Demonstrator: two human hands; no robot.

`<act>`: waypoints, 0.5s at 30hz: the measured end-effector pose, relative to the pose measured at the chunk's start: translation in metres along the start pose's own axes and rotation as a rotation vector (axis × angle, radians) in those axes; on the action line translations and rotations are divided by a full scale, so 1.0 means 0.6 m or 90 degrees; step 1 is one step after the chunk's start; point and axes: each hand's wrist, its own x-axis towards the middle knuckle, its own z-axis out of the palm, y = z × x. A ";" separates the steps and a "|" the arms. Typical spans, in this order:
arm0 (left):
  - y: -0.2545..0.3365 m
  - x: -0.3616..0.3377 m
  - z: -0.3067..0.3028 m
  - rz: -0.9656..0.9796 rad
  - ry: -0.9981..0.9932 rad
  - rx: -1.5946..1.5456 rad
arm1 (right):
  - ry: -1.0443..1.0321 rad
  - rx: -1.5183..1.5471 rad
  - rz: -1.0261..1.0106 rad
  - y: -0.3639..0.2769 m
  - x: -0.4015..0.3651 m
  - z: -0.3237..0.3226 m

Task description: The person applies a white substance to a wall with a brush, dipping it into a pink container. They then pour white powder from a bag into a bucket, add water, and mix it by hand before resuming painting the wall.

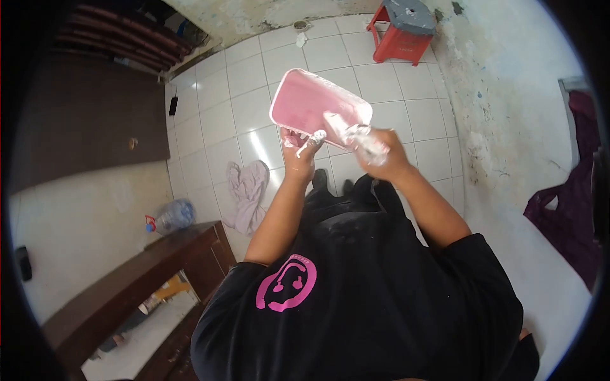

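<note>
A pink rectangular tub (298,101) with a white-smeared rim is held up in front of my body, its open side facing me. My left hand (300,155) grips its near edge from below, with white paste smeared over the thumb and fingers. My right hand (387,155) is closed around a white-smeared hand tool (340,127), whose flat light end reaches over the inside of the tub. Blur and the white coating hide whether that tool is a scraper or a brush.
A red stool (400,41) with a grey top stands by the far wall. On the tiled floor lie a crumpled cloth (248,190) and a large plastic bottle (175,216). Dark wooden furniture (140,279) is at lower left; purple fabric (562,203) hangs at right.
</note>
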 end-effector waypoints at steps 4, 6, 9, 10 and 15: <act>-0.027 -0.044 0.032 0.048 0.054 -0.004 | 0.055 -0.023 0.031 0.013 0.017 -0.035; -0.050 -0.058 0.062 0.100 0.088 -0.021 | -0.035 -0.076 -0.117 0.007 0.008 -0.046; -0.085 -0.097 0.086 0.088 0.175 -0.102 | -0.112 0.001 -0.141 0.062 -0.013 -0.082; -0.100 -0.114 0.102 0.100 0.200 -0.114 | -0.122 0.016 -0.124 0.068 -0.015 -0.100; -0.173 -0.173 0.197 0.146 0.273 -0.150 | -0.199 -0.027 -0.191 0.073 -0.054 -0.162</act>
